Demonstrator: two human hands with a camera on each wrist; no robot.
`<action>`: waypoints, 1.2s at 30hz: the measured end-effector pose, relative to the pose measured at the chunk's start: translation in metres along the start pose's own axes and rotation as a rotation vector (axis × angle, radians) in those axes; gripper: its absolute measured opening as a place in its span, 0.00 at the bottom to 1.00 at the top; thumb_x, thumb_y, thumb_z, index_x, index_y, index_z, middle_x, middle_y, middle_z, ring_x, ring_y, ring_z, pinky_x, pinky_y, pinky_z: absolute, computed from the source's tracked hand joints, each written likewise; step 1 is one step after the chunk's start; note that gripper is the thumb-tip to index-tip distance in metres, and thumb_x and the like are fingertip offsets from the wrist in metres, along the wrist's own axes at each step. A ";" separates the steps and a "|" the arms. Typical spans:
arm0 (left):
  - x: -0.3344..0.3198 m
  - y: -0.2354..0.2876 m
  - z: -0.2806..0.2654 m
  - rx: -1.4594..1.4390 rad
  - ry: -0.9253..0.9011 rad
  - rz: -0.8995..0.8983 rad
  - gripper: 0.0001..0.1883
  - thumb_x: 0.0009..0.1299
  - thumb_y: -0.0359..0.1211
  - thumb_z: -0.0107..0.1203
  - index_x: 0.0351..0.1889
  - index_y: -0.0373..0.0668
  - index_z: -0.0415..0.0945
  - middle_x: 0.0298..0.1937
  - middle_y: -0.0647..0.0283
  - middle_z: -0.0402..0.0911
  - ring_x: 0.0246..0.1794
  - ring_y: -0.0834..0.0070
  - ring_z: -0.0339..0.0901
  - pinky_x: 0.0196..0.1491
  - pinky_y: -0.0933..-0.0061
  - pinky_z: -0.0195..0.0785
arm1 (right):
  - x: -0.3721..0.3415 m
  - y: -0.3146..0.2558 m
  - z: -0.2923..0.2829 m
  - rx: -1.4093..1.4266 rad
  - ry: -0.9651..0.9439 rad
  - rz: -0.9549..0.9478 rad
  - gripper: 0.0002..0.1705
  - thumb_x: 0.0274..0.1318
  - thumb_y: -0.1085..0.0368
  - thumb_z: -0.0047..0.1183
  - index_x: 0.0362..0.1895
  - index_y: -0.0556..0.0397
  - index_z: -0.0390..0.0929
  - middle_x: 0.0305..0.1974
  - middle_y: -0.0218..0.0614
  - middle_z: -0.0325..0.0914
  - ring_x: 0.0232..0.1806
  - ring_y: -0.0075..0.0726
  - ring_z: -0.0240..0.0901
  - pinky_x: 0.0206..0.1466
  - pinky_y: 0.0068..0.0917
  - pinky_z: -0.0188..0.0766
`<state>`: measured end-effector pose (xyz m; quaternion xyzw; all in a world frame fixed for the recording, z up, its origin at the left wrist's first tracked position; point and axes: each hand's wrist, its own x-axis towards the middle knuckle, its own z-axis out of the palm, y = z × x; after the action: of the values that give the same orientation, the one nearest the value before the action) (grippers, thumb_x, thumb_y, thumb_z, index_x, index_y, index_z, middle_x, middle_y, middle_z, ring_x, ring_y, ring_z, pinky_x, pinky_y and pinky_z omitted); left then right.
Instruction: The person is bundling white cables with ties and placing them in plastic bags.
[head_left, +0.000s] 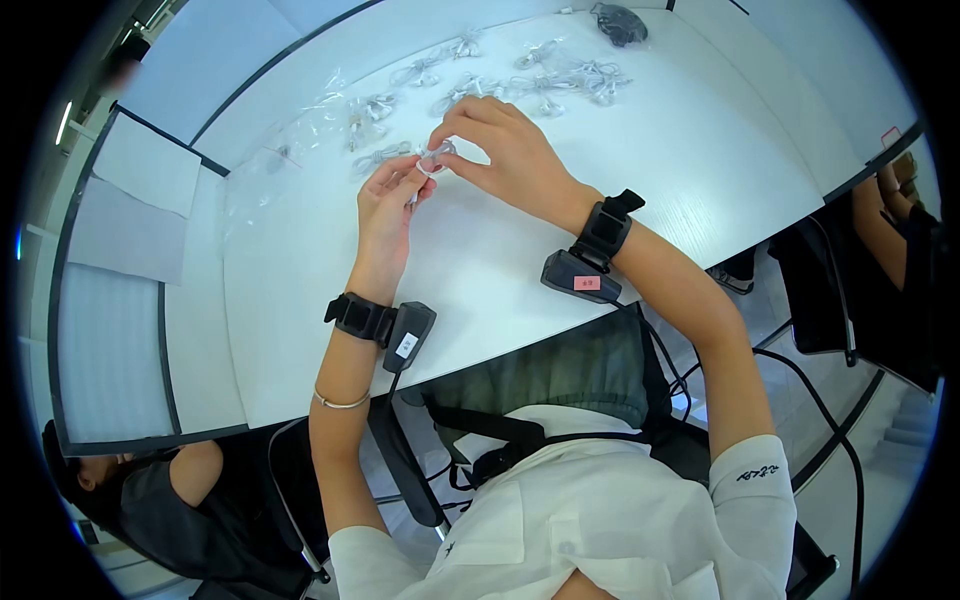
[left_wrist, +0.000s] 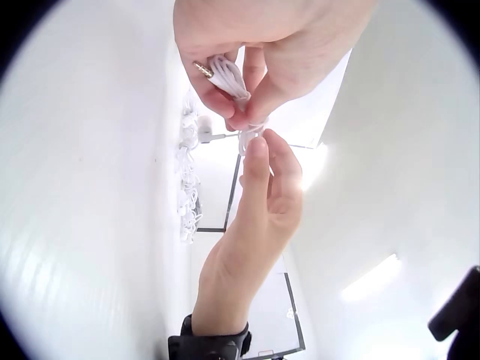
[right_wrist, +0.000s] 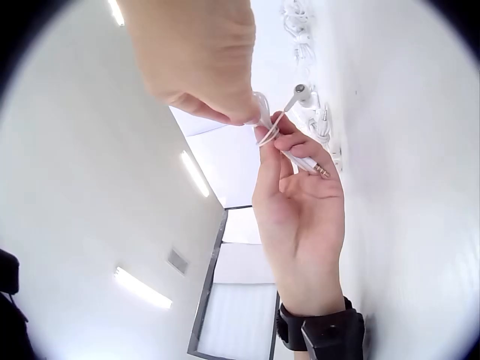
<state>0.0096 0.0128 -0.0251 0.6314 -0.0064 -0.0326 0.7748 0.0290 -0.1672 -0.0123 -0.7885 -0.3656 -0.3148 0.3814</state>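
Between both hands, above the white table, is a bundled pair of white wired earphones. My left hand pinches the coiled cord between thumb and fingers. In the right wrist view the gold-tipped audio plug sticks out along the left palm, and one earbud hangs free above the fingers. My right hand pinches a loop of the cord at the other end of the bundle, its fingertips close to the left thumb.
Several coiled white earphones lie toward the back of the table. Clear plastic bags are spread at the left. A dark crumpled pouch-like thing sits at the back edge. Low white partitions surround the table.
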 end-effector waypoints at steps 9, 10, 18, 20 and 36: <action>0.001 -0.003 -0.003 -0.018 0.034 0.016 0.11 0.64 0.27 0.55 0.44 0.37 0.74 0.36 0.65 0.76 0.35 0.79 0.72 0.44 0.78 0.63 | -0.002 0.002 0.002 -0.010 -0.075 -0.035 0.10 0.48 0.64 0.57 0.36 0.50 0.74 0.35 0.32 0.72 0.40 0.39 0.70 0.45 0.33 0.67; 0.001 -0.003 -0.003 -0.030 0.035 0.018 0.11 0.64 0.27 0.55 0.44 0.37 0.73 0.36 0.65 0.76 0.35 0.80 0.73 0.44 0.78 0.63 | -0.001 0.000 0.001 -0.038 -0.074 -0.050 0.10 0.48 0.64 0.57 0.36 0.50 0.74 0.35 0.31 0.72 0.40 0.38 0.70 0.45 0.33 0.66; 0.001 -0.008 -0.003 -0.110 0.036 0.039 0.12 0.64 0.27 0.55 0.46 0.37 0.73 0.36 0.65 0.76 0.36 0.79 0.73 0.44 0.78 0.64 | -0.002 0.001 0.003 -0.088 -0.060 -0.022 0.08 0.47 0.64 0.57 0.34 0.50 0.75 0.36 0.31 0.73 0.41 0.39 0.70 0.45 0.33 0.66; 0.001 -0.007 -0.002 -0.094 0.040 0.046 0.13 0.64 0.27 0.55 0.47 0.36 0.72 0.36 0.65 0.77 0.36 0.79 0.74 0.45 0.78 0.64 | -0.003 -0.001 0.002 -0.039 -0.112 0.086 0.09 0.48 0.64 0.58 0.35 0.49 0.76 0.39 0.31 0.74 0.43 0.40 0.70 0.46 0.32 0.67; 0.001 -0.001 0.000 0.083 0.027 0.050 0.10 0.63 0.25 0.50 0.42 0.35 0.74 0.34 0.65 0.78 0.34 0.78 0.75 0.43 0.77 0.66 | -0.002 -0.003 0.006 -0.080 -0.094 -0.050 0.12 0.48 0.71 0.53 0.40 0.46 0.78 0.36 0.31 0.71 0.42 0.38 0.67 0.49 0.34 0.63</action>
<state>0.0102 0.0126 -0.0262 0.6628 -0.0131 -0.0043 0.7486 0.0261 -0.1617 -0.0158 -0.8075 -0.3899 -0.3013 0.3242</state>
